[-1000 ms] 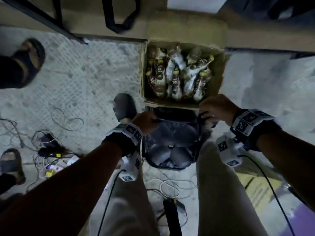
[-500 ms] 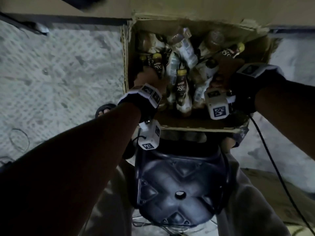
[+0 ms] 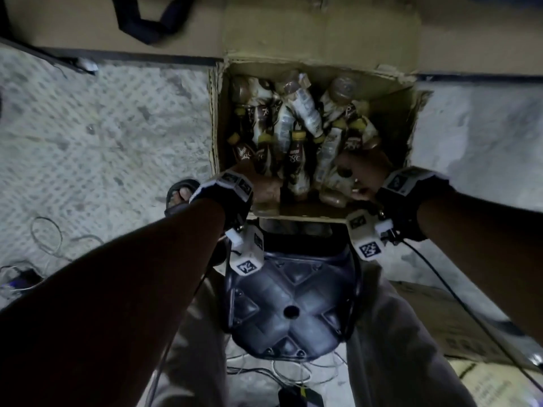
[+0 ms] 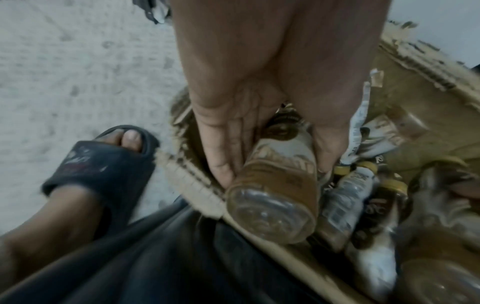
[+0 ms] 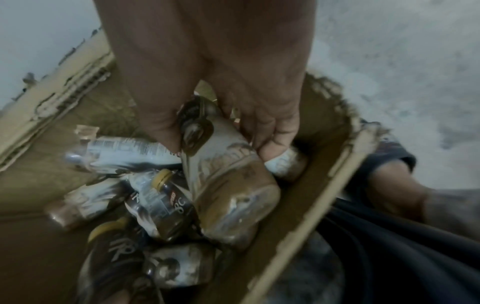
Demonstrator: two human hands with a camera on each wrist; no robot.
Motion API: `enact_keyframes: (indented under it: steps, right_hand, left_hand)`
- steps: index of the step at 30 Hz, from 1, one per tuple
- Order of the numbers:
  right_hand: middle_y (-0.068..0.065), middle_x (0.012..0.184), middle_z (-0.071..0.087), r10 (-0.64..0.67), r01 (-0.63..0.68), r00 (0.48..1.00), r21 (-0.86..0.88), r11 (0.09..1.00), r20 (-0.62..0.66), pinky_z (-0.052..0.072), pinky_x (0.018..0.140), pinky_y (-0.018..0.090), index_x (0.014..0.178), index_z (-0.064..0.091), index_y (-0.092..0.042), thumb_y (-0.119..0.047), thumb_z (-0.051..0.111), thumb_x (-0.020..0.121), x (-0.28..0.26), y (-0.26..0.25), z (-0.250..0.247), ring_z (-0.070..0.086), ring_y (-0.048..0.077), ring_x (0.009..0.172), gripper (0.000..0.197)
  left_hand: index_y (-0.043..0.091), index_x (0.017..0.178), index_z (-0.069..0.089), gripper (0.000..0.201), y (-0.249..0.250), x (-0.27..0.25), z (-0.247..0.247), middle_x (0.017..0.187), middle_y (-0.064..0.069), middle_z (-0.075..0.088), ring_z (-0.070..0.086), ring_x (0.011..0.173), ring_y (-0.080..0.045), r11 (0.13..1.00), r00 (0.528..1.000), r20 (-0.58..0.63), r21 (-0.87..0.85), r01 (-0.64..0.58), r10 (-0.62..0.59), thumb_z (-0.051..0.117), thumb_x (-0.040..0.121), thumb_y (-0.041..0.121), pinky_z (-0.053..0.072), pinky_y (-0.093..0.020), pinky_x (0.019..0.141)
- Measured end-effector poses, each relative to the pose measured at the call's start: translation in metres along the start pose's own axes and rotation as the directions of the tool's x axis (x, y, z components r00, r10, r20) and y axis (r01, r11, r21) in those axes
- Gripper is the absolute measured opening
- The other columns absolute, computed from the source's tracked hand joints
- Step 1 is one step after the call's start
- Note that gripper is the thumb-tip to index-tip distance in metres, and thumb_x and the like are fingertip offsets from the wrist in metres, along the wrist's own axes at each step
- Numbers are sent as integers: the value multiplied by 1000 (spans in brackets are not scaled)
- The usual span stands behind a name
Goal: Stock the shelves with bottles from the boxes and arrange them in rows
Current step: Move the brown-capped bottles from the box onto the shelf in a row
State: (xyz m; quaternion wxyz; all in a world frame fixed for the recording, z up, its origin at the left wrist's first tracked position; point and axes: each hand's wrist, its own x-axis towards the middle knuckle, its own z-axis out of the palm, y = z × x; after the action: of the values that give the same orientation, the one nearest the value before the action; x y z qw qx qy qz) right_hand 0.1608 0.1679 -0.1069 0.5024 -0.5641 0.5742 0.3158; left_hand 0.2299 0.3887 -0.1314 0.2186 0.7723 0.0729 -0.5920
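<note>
An open cardboard box (image 3: 216, 136) on the floor holds several jumbled brown drink bottles (image 3: 296, 160) with yellow caps. My left hand (image 3: 264, 188) reaches into the box's near left corner; in the left wrist view its fingers (image 4: 221, 156) and thumb grip a brown bottle (image 4: 275, 197) by its upper part, base toward the camera. My right hand (image 3: 363, 171) is in the near right corner; in the right wrist view its fingers (image 5: 270, 131) curl round another brown-and-white bottle (image 5: 228, 185) near its neck.
A dark plastic stool (image 3: 291, 306) stands between my legs, just before the box. My sandalled foot (image 3: 180, 195) is left of the box. Cables (image 3: 44, 239) lie on the floor at left. A cardboard wall (image 3: 323, 27) rises behind the box. Flat cardboard (image 3: 458, 327) lies at right.
Both hands went from the stool's edge forward into the box. Each now grips a bottle near the box's near wall.
</note>
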Motion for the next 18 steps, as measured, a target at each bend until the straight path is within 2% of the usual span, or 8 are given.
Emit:
enact_keyframes:
  steps: [2,4,7,9,11,12,15,18]
  right_hand:
    - [3,82,65,140,-140,989,-3,990,53,50,58,32,76,63,-21,-35,76,74,-27,14,-8,61,22,73,19]
    - [10,84,67,166,-166,983,-13,986,80,52,65,35,79,67,-14,-39,79,66,-55,25,-15,63,28,75,31]
    - [13,87,65,173,-166,975,-63,984,136,48,73,41,89,71,-9,-46,80,49,-102,34,-24,62,30,84,55]
    - [12,90,65,172,-166,968,-48,985,183,51,80,44,86,70,-12,-41,79,61,-132,35,-28,62,30,85,40]
    - [10,83,65,168,-164,961,-39,986,222,53,83,48,79,68,-14,-34,73,76,-164,33,-30,62,31,82,22]
    - [8,73,63,165,-167,954,-10,986,251,55,75,45,71,65,-15,-30,69,81,-180,31,-30,60,29,73,19]
    - [2,51,50,142,-179,917,66,982,374,45,54,32,51,54,-17,-20,59,90,-230,18,-24,47,20,49,38]
    - [12,77,58,66,-114,880,75,991,470,46,74,39,79,64,-10,-16,58,90,-288,-7,-22,56,29,70,14]
  left_hand:
    - [30,82,68,29,-6,-32,4,95,-3,67,66,96,-27,996,1000,16,-84,16,-15,75,66,54,56,-41,81]
    - [25,60,67,24,-4,-67,7,77,-5,68,69,75,-22,980,998,34,-193,58,-52,79,69,43,60,-40,69]
    - [5,87,70,24,-2,-118,9,93,-20,70,69,90,-32,967,994,112,-252,35,-7,77,78,26,56,-52,84]
    - [-5,111,61,36,1,-152,7,114,-27,64,62,108,-39,954,986,161,-299,3,47,74,82,13,50,-56,92]
    - [-3,117,59,36,8,-187,1,118,-25,63,60,111,-37,950,977,188,-311,-38,100,71,84,8,48,-55,95]
    - [0,117,59,35,10,-203,-3,117,-23,63,61,110,-34,949,974,192,-310,-57,121,70,85,9,49,-54,95]
    - [2,118,60,34,22,-253,-17,120,-20,62,59,110,-32,944,968,167,-304,-128,185,69,88,13,50,-45,94]
    - [3,125,57,36,40,-303,-35,130,-15,58,54,119,-33,905,974,139,-412,-106,177,64,90,6,43,-47,103]
